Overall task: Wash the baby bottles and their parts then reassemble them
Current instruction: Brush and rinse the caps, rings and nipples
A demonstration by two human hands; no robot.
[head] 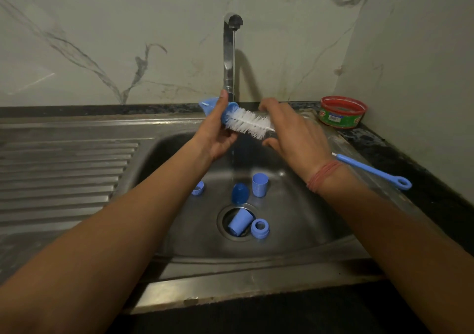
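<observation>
Over the sink [302,231], my left hand [218,136] grips a small blue baby bottle [210,104] on its side, mouth pointing right. The white bristles of a bottle brush [250,124] enter that mouth. My right hand [295,133] grips the brush just behind the bristles, and its blue handle with a ring end [372,170] sticks out to the right past my wrist. On the sink floor lie blue parts: a ring [198,188], a dark blue cap [240,193], an upright cup [259,184], a cup tipped into the drain [239,222] and a collar [259,228].
The tap [229,59] runs a thin stream down between my hands. A ribbed steel drainboard [64,174] lies to the left. A red and green round tub [342,111] sits on the dark counter at the back right, near the marble wall.
</observation>
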